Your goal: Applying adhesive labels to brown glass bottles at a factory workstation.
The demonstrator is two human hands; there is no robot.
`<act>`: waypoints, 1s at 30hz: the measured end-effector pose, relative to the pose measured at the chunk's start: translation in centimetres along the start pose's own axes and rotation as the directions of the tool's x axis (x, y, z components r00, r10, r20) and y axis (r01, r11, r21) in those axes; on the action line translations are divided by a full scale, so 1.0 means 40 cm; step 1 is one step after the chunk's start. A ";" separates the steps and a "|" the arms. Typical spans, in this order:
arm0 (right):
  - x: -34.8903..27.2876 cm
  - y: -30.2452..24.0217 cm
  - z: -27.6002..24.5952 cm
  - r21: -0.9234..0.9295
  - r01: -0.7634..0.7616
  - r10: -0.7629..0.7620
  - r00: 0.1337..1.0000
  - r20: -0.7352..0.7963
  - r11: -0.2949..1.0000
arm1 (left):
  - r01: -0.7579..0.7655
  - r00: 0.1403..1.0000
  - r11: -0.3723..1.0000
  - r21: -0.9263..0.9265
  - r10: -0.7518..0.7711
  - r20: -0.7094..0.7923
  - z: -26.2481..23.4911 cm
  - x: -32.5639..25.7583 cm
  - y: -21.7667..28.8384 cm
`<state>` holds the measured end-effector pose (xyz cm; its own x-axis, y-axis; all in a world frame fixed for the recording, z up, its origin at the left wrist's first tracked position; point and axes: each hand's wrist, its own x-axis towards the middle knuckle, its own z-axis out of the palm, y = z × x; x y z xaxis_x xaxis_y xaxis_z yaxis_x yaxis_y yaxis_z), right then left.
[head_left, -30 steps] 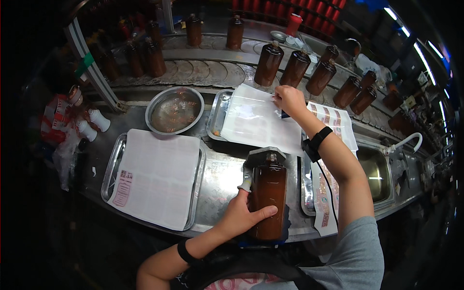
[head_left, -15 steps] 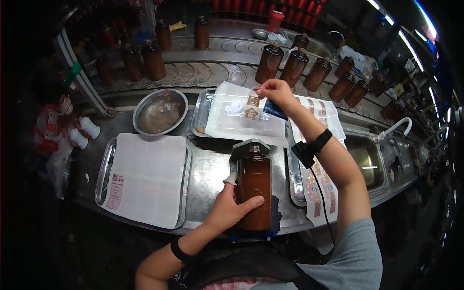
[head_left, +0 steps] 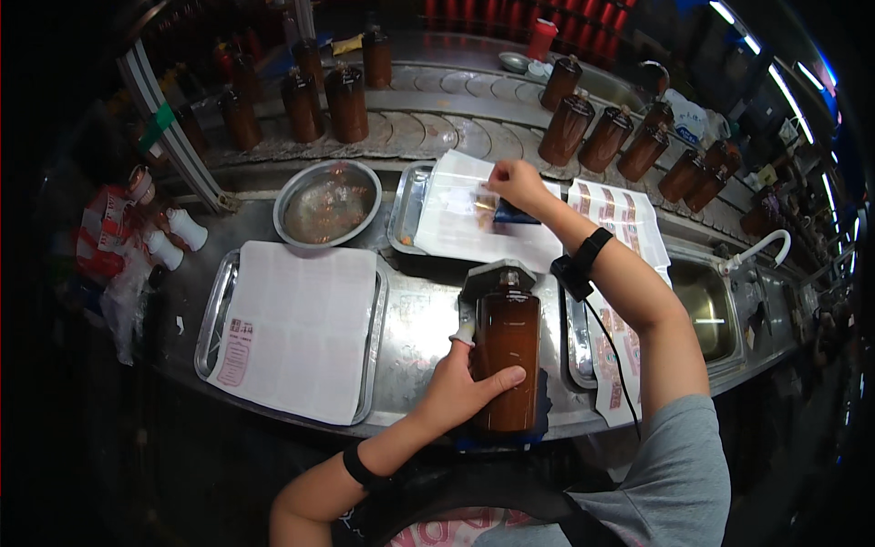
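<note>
A brown glass bottle point(head_left: 510, 351) stands nearly upright in front of me against a grey angular rest point(head_left: 499, 267). My left hand point(head_left: 465, 387) grips its left side, thumb across the front; a white cover sits on one fingertip. Farther off, my right hand point(head_left: 518, 185) is closed in a pinch above a white sheet point(head_left: 447, 219) on a metal tray point(head_left: 404, 223). What its fingers hold is too small to make out. Beneath it on the sheet shows a blurred gold mark point(head_left: 485, 202). A dark blue flat piece point(head_left: 516, 213) lies just below that hand.
A metal bowl point(head_left: 328, 205) of water is at the left, behind another sheet-covered tray point(head_left: 296, 333). Printed sheets point(head_left: 620, 214) lie at the right, beside a sink point(head_left: 702, 319) with a white tap point(head_left: 766, 242). Several brown bottles point(head_left: 565, 129) stand on the conveyor point(head_left: 447, 128) behind.
My right hand has drawn slightly nearer over the sheet, and the gold characters are now mostly covered or blurred. The view has shifted left. Conveyor bottles have moved rightward. My left hand keeps its grip.
</note>
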<state>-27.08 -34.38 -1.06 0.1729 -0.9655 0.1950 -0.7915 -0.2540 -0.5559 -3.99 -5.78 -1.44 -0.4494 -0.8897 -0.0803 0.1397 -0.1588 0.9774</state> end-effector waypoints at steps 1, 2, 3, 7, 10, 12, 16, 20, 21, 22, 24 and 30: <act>-0.023 -0.055 -0.015 -0.044 0.126 -0.131 0.985 -0.111 0.991 | 0.021 1.000 1.000 -0.009 -0.021 0.000 -0.011 -0.006 0.005; -0.060 -0.085 -0.048 -0.079 0.185 -0.195 0.969 -0.153 0.980 | 0.030 0.999 0.999 -0.010 -0.030 0.026 -0.013 -0.006 0.015; -0.091 -0.119 -0.079 -0.112 0.249 -0.267 0.944 -0.194 0.962 | 0.035 0.998 0.999 -0.007 -0.034 0.045 -0.018 -0.005 0.025; -0.266 -0.216 -0.208 -0.014 0.192 -0.186 0.930 -0.317 0.981 | 0.112 0.983 0.956 -0.271 -0.066 0.174 -0.025 0.015 0.037; -0.392 -0.294 -0.263 0.093 0.177 -0.137 0.934 -0.331 0.980 | 0.119 0.975 0.945 -0.306 -0.054 0.214 -0.039 0.015 0.038; -0.462 -0.319 -0.281 0.157 0.222 -0.158 0.926 -0.343 0.962 | 0.150 0.975 0.948 -0.282 -0.095 0.202 -0.042 0.009 0.049; -0.591 -0.379 -0.317 0.295 0.148 -0.074 0.966 -0.246 0.944 | 0.167 0.974 0.945 -0.281 -0.114 0.195 -0.037 0.008 0.060; -0.645 -0.423 -0.334 0.487 0.093 -0.013 0.986 -0.166 0.868 | 0.168 0.977 0.944 -0.283 -0.121 0.174 -0.042 0.006 0.066; -0.648 -0.425 -0.337 0.581 0.041 0.018 0.995 -0.096 0.813 | 0.185 0.977 0.939 -0.289 -0.144 0.157 -0.039 0.006 0.068; -0.649 -0.426 -0.335 0.665 -0.016 0.040 0.999 -0.021 0.747 | 0.126 0.987 0.957 -0.262 -0.093 0.134 -0.036 0.003 0.058; -0.628 -0.410 -0.307 0.686 -0.086 0.055 0.996 0.067 0.722 | 0.166 0.983 0.942 -0.293 -0.133 0.128 -0.042 0.000 0.053; -0.567 -0.322 -0.210 0.622 -0.132 0.022 0.983 0.181 0.772 | 0.128 0.989 0.936 -0.328 -0.095 0.113 -0.008 -0.007 0.084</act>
<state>-25.73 -8.74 8.47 0.2583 -0.9655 0.0334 -0.2690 -0.1051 -0.9574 -3.09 -6.19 1.80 -0.5576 -0.8164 -0.1504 0.3628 -0.4026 0.8404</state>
